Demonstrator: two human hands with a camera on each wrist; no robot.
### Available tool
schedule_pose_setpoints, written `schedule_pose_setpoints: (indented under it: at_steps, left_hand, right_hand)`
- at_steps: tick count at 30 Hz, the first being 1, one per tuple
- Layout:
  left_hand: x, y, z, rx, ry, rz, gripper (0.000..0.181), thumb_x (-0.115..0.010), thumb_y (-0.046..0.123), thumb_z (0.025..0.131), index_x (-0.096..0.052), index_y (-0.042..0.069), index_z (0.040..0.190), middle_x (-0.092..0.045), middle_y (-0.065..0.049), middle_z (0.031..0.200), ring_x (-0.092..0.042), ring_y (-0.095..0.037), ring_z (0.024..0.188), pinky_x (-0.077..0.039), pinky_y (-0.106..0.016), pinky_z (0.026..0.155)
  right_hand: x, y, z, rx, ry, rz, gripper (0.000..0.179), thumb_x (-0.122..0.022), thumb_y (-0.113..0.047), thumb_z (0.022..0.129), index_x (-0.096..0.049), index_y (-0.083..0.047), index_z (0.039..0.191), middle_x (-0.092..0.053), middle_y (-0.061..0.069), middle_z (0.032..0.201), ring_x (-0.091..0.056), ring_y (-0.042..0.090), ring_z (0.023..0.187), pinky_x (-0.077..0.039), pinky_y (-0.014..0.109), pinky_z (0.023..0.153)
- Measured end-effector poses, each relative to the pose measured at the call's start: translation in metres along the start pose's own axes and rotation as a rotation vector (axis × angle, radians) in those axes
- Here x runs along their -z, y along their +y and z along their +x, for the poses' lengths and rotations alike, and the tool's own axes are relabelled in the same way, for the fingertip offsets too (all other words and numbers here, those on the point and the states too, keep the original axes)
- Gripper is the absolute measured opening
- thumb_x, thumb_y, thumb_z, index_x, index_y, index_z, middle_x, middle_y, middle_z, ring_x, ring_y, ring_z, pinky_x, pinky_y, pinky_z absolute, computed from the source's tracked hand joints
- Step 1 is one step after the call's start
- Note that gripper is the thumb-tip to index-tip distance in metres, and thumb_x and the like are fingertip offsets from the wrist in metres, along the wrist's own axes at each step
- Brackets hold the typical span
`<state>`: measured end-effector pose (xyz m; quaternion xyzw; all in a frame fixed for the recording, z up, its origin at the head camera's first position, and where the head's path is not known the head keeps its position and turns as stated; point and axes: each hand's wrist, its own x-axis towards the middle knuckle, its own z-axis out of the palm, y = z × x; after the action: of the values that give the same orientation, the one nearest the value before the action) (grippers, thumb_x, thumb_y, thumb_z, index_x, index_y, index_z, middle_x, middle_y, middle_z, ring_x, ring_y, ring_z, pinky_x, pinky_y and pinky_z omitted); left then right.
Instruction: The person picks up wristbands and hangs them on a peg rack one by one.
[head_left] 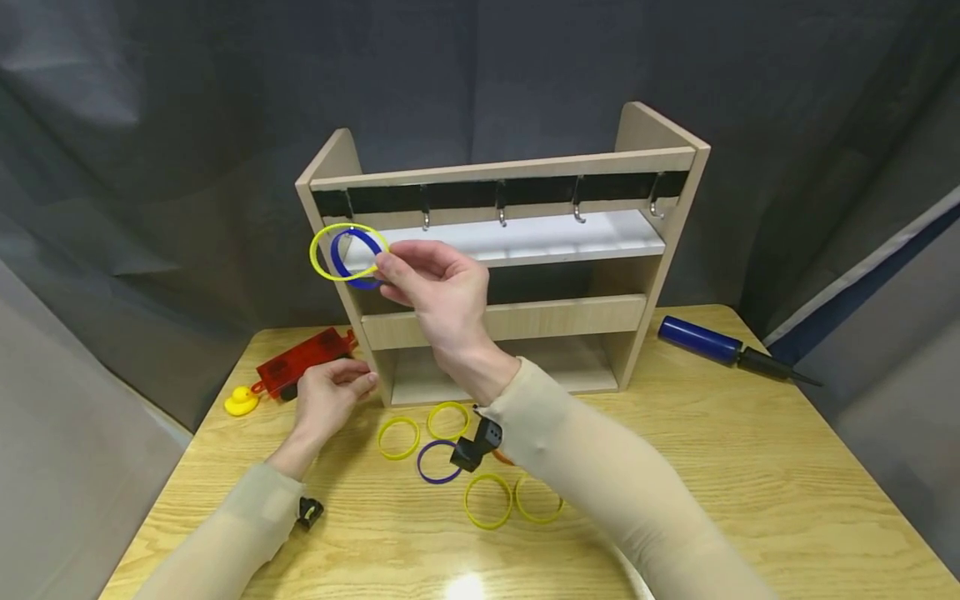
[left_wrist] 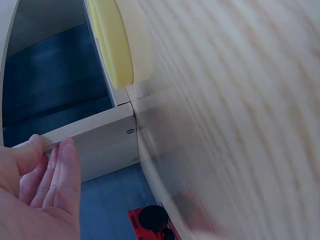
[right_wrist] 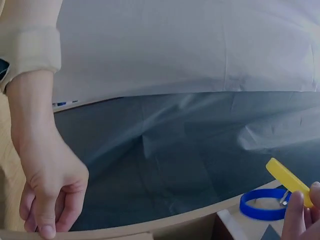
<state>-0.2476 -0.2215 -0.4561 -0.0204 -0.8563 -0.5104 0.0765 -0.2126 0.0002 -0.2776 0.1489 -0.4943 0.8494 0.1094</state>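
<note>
My right hand pinches a yellow ring between thumb and fingers, at the leftmost hook of a wooden shelf. A blue ring hangs around that hook, with the metal tip showing inside it in the right wrist view. In the head view the yellow ring overlaps the blue one. Low on the shelf's left side, my left hand grips the edge of the side panel. Its thumb and fingers lie on either side of the wooden edge in the left wrist view.
More metal hooks line the black strip to the right. Several yellow rings and a purple ring lie before the shelf, an orange ring partly hidden. A red toy wagon, yellow duck and blue hand pump flank it.
</note>
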Motion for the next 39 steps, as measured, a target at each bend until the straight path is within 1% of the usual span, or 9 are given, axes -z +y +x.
schedule_pose_setpoints:
  at_steps: [4, 8, 13, 17, 23, 26, 30, 35, 39]
  left_hand:
    - [0.000, 0.000, -0.001, 0.002, -0.001, 0.012, 0.020, -0.085, 0.015, 0.102, -0.085, 0.003, 0.117, -0.088, -0.017, 0.105, -0.087, -0.036, 0.096, -0.068, -0.023, 0.075]
    - [-0.001, 0.001, -0.001, 0.003, -0.002, 0.012, 0.020, -0.085, 0.015, 0.102, -0.084, 0.003, 0.117, -0.088, -0.017, 0.105, -0.087, -0.039, 0.098, -0.071, -0.028, 0.077]
    - [-0.001, 0.002, -0.002, 0.016, 0.002, 0.008, 0.020, -0.086, 0.015, 0.101, -0.085, 0.003, 0.117, -0.088, -0.016, 0.105, -0.087, -0.038, 0.099, -0.072, -0.037, 0.081]
    - [-0.001, 0.002, -0.002, 0.023, 0.003, -0.001, 0.021, -0.086, 0.015, 0.101, -0.084, 0.003, 0.118, -0.088, -0.016, 0.106, -0.087, -0.037, 0.099, -0.073, -0.038, 0.083]
    - [-0.001, 0.003, -0.003, 0.028, 0.003, -0.015, 0.022, -0.086, 0.015, 0.100, -0.084, 0.003, 0.119, -0.088, -0.017, 0.106, -0.086, -0.039, 0.100, -0.072, -0.035, 0.082]
    - [-0.001, 0.002, -0.003, 0.027, 0.002, -0.015, 0.023, -0.086, 0.016, 0.101, -0.084, 0.003, 0.120, -0.088, -0.017, 0.107, -0.086, -0.039, 0.100, -0.072, -0.031, 0.080]
    - [-0.001, 0.002, -0.002, 0.030, 0.003, -0.022, 0.023, -0.086, 0.015, 0.100, -0.084, 0.003, 0.120, -0.088, -0.017, 0.107, -0.087, -0.038, 0.100, -0.071, -0.030, 0.080]
    - [-0.002, 0.001, -0.003, 0.033, 0.000, -0.014, 0.022, -0.086, 0.015, 0.101, -0.084, 0.003, 0.119, -0.088, -0.017, 0.107, -0.087, -0.039, 0.099, -0.072, -0.035, 0.082]
    - [-0.002, 0.002, -0.003, 0.033, 0.004, -0.012, 0.021, -0.086, 0.015, 0.101, -0.084, 0.003, 0.119, -0.088, -0.017, 0.106, -0.087, -0.037, 0.098, -0.072, -0.037, 0.082]
  right_hand:
    - [0.004, 0.006, 0.004, -0.006, 0.019, -0.021, 0.021, -0.082, 0.008, 0.098, -0.075, 0.015, 0.116, -0.085, 0.002, 0.092, -0.081, 0.008, 0.081, -0.070, 0.024, 0.075]
    - [0.009, 0.011, 0.005, -0.009, 0.023, -0.058, 0.021, -0.085, 0.008, 0.095, -0.076, 0.014, 0.113, -0.086, 0.010, 0.094, -0.081, 0.008, 0.079, -0.070, 0.024, 0.073]
    - [0.015, 0.016, 0.002, 0.000, -0.019, -0.116, 0.021, -0.086, 0.006, 0.094, -0.078, 0.013, 0.112, -0.086, 0.019, 0.100, -0.081, 0.009, 0.077, -0.070, 0.025, 0.073]
    - [0.016, 0.018, 0.002, 0.008, -0.047, -0.144, 0.021, -0.086, 0.005, 0.095, -0.078, 0.012, 0.114, -0.085, 0.027, 0.107, -0.081, 0.010, 0.077, -0.070, 0.027, 0.073]
    - [0.014, 0.016, 0.005, 0.015, -0.062, -0.168, 0.021, -0.087, 0.002, 0.096, -0.078, 0.010, 0.113, -0.084, 0.028, 0.107, -0.082, 0.010, 0.080, -0.070, 0.027, 0.072]
    - [0.013, 0.016, 0.006, 0.010, -0.060, -0.169, 0.020, -0.086, 0.002, 0.096, -0.078, 0.010, 0.112, -0.084, 0.029, 0.106, -0.081, 0.010, 0.079, -0.070, 0.027, 0.070]
    - [0.014, 0.016, 0.007, 0.005, -0.063, -0.178, 0.020, -0.086, 0.003, 0.096, -0.077, 0.010, 0.112, -0.083, 0.030, 0.108, -0.081, 0.008, 0.079, -0.069, 0.026, 0.070]
    - [0.016, 0.014, 0.007, 0.000, -0.072, -0.184, 0.021, -0.086, 0.002, 0.096, -0.077, 0.010, 0.113, -0.083, 0.030, 0.109, -0.081, 0.010, 0.080, -0.070, 0.026, 0.070]
    - [0.021, 0.012, 0.005, -0.002, -0.078, -0.178, 0.022, -0.087, 0.002, 0.095, -0.078, 0.010, 0.114, -0.085, 0.026, 0.106, -0.082, 0.011, 0.082, -0.070, 0.028, 0.071]
